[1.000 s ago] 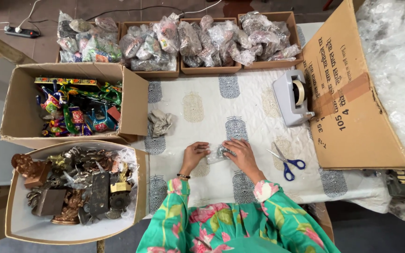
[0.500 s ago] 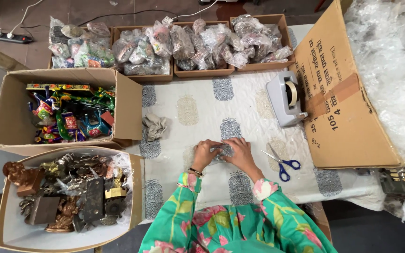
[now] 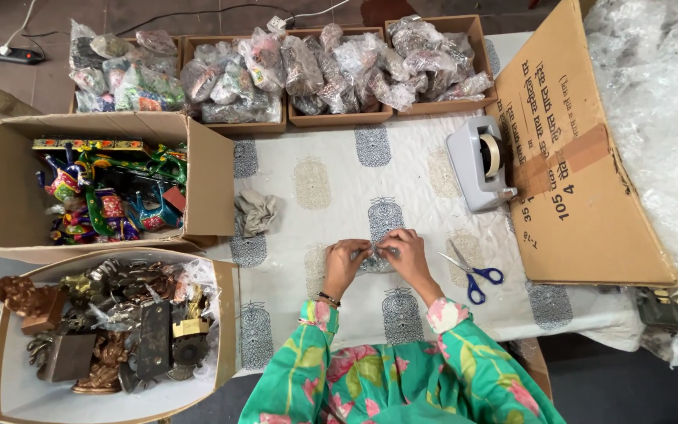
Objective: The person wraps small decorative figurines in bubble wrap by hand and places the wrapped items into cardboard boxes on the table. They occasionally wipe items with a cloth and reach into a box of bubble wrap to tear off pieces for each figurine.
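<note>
A small bubble-wrapped item (image 3: 374, 255) is held between left hand (image 3: 344, 263) and right hand (image 3: 406, 255), both closed on it, on the surface (image 3: 331, 157) (wrap apparently unsealed); scissors (image 3: 474, 275) and tape dispenser (image 3: 480, 161) lie untouched; many unwrapped figurines (image 3: 111, 322) remain

- We count two hands, the left hand (image 3: 344, 263) and right hand (image 3: 406, 255), closed together on one small clear-wrapped bundle (image 3: 376, 256) at the worktop's 6 o'clock.
- One pair of blue-handled scissors (image 3: 474, 275) at 4 o'clock.
- One grey tape dispenser (image 3: 479, 164) at 2 o'clock.
- One crumpled grey cloth (image 3: 254, 212) at 9 o'clock.
- Three shallow trays (image 3: 233, 127) of wrapped items along 12 o'clock.
- Two open cartons at the left: one of painted figures (image 3: 103, 196), one of metal figures (image 3: 111, 326).
- One large flattened carton (image 3: 582, 157) at 3 o'clock.
</note>
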